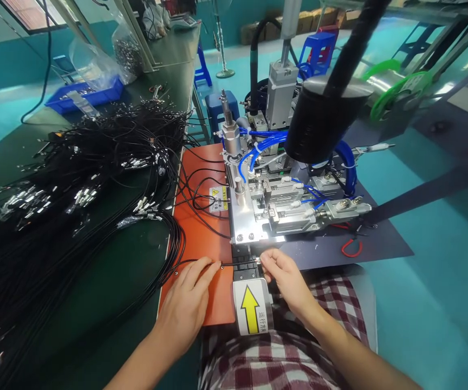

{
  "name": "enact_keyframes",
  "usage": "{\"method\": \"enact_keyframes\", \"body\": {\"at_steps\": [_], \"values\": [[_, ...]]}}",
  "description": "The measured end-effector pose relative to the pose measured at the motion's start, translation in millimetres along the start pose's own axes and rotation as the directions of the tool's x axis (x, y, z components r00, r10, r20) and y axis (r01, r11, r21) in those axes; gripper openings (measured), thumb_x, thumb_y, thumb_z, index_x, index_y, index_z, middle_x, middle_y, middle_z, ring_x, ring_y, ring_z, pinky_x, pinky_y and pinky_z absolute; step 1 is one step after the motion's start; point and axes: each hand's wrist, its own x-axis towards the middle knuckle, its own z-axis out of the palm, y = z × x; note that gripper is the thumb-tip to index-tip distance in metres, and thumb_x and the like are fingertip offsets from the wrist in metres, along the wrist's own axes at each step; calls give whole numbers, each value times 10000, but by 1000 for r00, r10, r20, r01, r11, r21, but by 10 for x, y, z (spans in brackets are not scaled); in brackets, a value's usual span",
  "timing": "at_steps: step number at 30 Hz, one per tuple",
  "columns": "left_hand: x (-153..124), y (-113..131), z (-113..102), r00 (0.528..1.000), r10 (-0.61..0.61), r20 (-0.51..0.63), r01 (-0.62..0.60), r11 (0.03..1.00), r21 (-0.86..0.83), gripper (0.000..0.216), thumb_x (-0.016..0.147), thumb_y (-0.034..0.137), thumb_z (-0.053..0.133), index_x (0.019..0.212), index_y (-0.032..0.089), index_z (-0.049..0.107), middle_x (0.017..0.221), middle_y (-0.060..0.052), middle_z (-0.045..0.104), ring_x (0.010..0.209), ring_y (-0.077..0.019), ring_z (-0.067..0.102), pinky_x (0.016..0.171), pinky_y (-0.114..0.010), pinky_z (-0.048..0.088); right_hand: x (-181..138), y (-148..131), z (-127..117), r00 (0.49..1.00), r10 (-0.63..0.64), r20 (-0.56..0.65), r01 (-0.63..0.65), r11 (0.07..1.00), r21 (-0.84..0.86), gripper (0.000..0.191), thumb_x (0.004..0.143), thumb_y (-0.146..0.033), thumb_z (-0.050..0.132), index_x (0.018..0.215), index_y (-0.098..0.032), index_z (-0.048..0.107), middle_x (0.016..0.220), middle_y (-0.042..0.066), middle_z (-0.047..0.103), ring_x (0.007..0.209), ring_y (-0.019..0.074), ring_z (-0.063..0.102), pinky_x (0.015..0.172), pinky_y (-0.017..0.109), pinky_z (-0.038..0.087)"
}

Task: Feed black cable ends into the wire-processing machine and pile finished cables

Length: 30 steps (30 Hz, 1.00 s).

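Note:
A thin black cable (240,263) lies across the dark track of a machine, at the front of its metal plate. My right hand (283,275) pinches the cable's silvery end just right of the track. On the orange panel (222,292) to the left, my left hand (189,295) has its fingertips closed on the same cable, its thumb mostly hidden. Leftward, the cable runs into a coiled black bundle (173,246). Below the track is a white label with a yellow arrow (250,309).
Many black cables with shiny ends (26,206) heap over the green bench at left, beside a blue tray (85,95). Metal cylinders with blue air tubes (266,142) stand ahead. A black lamp-like head (319,122) hangs close above. A green-rimmed reel (396,86) sits behind.

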Motion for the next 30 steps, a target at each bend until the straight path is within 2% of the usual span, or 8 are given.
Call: {"method": "enact_keyframes", "body": {"at_steps": [4, 12, 20, 25, 30], "values": [[-18, -93, 30, 998, 56, -19, -56, 998, 8, 474, 899, 77, 305, 1323, 226, 456, 1285, -82, 511, 1145, -223, 483, 917, -355, 467, -109, 153, -180, 997, 27, -68, -27, 1000, 2, 378, 870, -559, 484, 772, -202, 564, 670, -19, 499, 547, 132, 420, 547, 279, 347], [-69, -136, 133, 998, 48, -36, -48, 999, 5, 516, 884, 71, 323, 1351, 256, 442, 1314, -66, 508, 1178, -225, 474, 946, -362, 463, -400, 155, -385, 971, 70, -229, -77, 997, -21, 367, 824, -558, 556, 728, -206, 596, 654, -9, 492, 522, 133, 398, 516, 277, 344], [-61, -134, 95, 999, 22, -33, -23, 1000, -21, 523, 875, 61, 318, 1327, 266, 483, 1301, -61, 533, 1165, -224, 493, 926, -353, 486, -477, 306, -513, 952, 126, -279, -120, 992, 39, 360, 796, -578, 576, 763, -222, 622, 653, -1, 506, 526, 153, 410, 503, 288, 355], [-51, -139, 87, 1000, 23, 7, -22, 999, -27, 533, 869, 48, 316, 1332, 252, 484, 1317, -71, 524, 1194, -226, 482, 954, -359, 474, -532, 418, -584, 944, 160, -287, -148, 987, 63, 383, 763, -602, 602, 771, -221, 636, 627, -3, 531, 510, 149, 433, 498, 287, 366], [164, -129, 48, 999, -23, 42, 23, 1000, 0, 551, 874, 62, 321, 1394, 225, 406, 1375, -87, 483, 1244, -243, 453, 1020, -408, 427, -571, 474, -595, 953, 144, -265, -140, 990, 34, 382, 773, -605, 590, 767, -226, 641, 588, -2, 538, 480, 152, 448, 466, 290, 382]]}}
